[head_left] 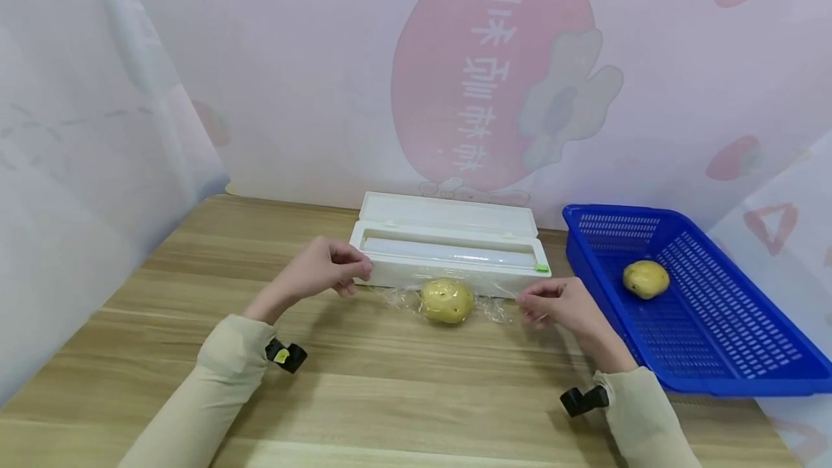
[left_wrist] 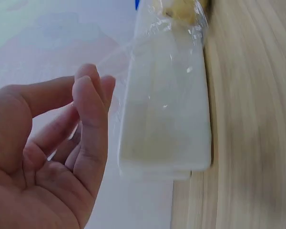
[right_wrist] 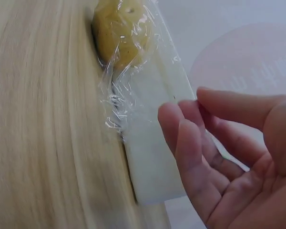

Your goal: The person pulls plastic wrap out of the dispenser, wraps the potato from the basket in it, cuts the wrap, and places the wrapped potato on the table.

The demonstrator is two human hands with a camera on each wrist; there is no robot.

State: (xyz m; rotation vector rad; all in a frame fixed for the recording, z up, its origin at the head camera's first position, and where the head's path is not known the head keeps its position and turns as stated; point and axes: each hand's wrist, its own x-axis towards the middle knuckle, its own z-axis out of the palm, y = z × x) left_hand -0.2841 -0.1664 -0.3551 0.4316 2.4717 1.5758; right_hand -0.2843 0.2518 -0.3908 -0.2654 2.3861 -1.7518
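A yellow potato (head_left: pixel 447 300) wrapped in clear cling film (head_left: pixel 492 308) sits on the table, against the front of a white cling film box (head_left: pixel 390 273). The box's lid is up, and a roll of film (head_left: pixel 448 251) lies inside. At the box's left end, my left hand (head_left: pixel 325 266) pinches the film's edge between thumb and fingertips. My right hand (head_left: pixel 562 305) pinches the film near the right end. Film stretches toward the fingers in the left wrist view, where the potato is only partly visible. Crumpled film (right_wrist: pixel 117 102) trails from the potato in the right wrist view.
A blue plastic basket (head_left: pixel 650 363) stands at the right, close to my right forearm, with another potato (head_left: pixel 646 279) in it. A green slider (head_left: pixel 541 267) sits at the box's right end. Patterned cloth (head_left: pixel 292 92) hangs behind the wooden table (head_left: pixel 390 396).
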